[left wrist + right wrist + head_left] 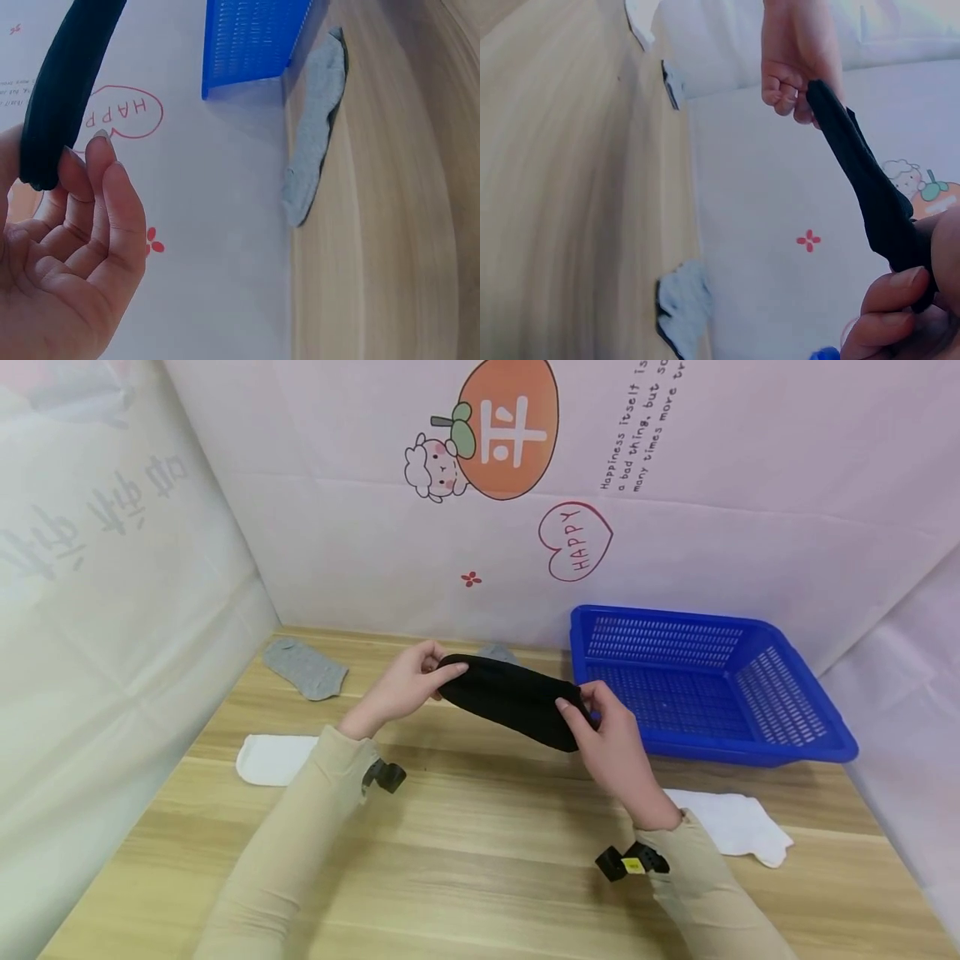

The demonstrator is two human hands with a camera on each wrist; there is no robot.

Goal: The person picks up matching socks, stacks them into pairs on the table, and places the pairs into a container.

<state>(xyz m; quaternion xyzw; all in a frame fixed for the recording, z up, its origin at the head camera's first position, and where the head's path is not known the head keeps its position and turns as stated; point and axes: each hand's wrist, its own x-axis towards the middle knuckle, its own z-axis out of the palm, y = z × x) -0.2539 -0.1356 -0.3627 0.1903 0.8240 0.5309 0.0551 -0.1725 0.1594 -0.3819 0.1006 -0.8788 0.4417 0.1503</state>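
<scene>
A black sock (510, 697) is stretched out between my two hands, held above the table. My left hand (408, 685) pinches one end of it between thumb and fingers. At the other end my right hand (611, 739) grips the sock, thumb on the near side. In the left wrist view the sock (67, 90) rises from the pinched fingertips. The right wrist view shows the sock (862, 180) running from hand to hand. Behind it, partly hidden, a grey sock (497, 652) lies on the table near the wall.
A blue plastic basket (712, 747) stands at the back right. Another grey sock (306, 668) lies at the back left. One white sock (273, 758) is partly under the left forearm, and a second white sock (731, 827) lies beside the right wrist. Printed cloth walls surround the wooden table (465, 860).
</scene>
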